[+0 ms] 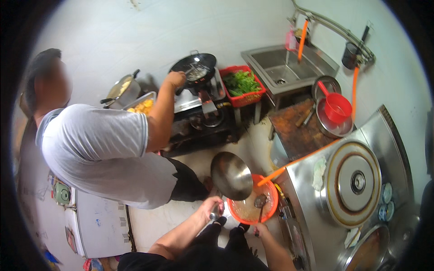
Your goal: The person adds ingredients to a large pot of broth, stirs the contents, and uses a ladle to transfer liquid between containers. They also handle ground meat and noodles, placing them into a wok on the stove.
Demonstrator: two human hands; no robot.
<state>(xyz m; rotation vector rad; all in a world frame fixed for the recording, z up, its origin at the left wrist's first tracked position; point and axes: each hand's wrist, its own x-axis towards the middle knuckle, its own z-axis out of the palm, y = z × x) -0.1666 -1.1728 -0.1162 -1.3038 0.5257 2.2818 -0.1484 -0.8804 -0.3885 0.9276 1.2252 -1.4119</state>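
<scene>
My left hand (213,207) grips the handle of a steel wok (230,174), which is tilted beside and partly over an orange plastic bucket (275,200). Cloudy water (247,210) fills much of the bucket. In my right hand (261,229) is the handle of a ladle (260,201), its dark bowl over the water; whether it dips in cannot be told. An orange hose (271,176) runs along the counter to the bucket's far rim.
A person (95,135) at left works at a black wok (193,67) on a stove. A red basket (245,99) of greens stands near a steel sink (271,88). Right of me, a steel counter (301,183) bears a large lidded pot (357,183). A cutting board (291,125) holds a knife (309,114).
</scene>
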